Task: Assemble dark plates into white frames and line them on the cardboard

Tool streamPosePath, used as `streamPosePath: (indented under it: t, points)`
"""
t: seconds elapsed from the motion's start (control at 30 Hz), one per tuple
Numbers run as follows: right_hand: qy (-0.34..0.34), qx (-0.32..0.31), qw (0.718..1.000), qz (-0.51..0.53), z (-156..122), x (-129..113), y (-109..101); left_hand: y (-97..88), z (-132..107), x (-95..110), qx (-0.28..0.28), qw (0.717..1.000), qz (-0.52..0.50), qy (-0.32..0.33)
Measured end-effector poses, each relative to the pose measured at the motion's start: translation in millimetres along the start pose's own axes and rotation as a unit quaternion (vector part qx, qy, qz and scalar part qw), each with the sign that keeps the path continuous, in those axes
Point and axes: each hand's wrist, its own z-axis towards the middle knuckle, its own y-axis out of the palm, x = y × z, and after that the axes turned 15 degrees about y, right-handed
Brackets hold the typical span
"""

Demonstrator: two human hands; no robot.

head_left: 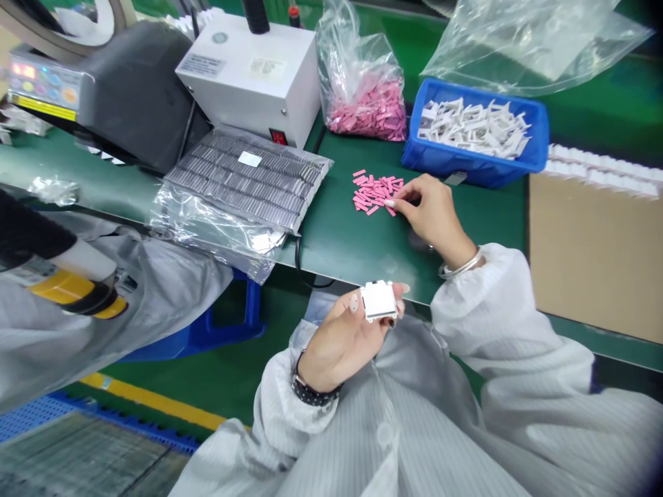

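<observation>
My left hand [348,338] holds a small white square part [380,301] between thumb and fingers, in front of the bench edge. A dark line runs along one side of the part. Over the bench, my right hand [432,207] reaches to a loose pile of small pink strips [373,191]. Its thumb and index finger are pinched together at the right side of the pile. Whether a strip is between those fingertips is too small to tell.
Behind the pile stand a clear bag of pink strips [370,103] and a blue bin [474,169] of white plastic parts. To the left are a bagged tray of dark pieces [243,183] and a grey-white box machine [253,76]. Cardboard [595,255] lies at right.
</observation>
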Motion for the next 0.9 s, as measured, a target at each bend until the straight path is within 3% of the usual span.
streamPosePath:
  t: [0.23,0.57,0.9]
  points:
    - [-0.019,-0.005,1.0,0.001,5.6,5.0,4.9,-1.4,-1.0,-4.2,-0.036,0.999,0.012,0.002]
    - [-0.036,-0.004,0.999,0.011,4.4,2.0,6.7,3.8,0.0,-6.0,-0.014,1.0,0.003,-0.022]
    - [0.018,0.018,0.994,0.108,1.4,-10.5,-3.4,1.2,-0.9,-7.8,0.039,0.998,-0.013,-0.037]
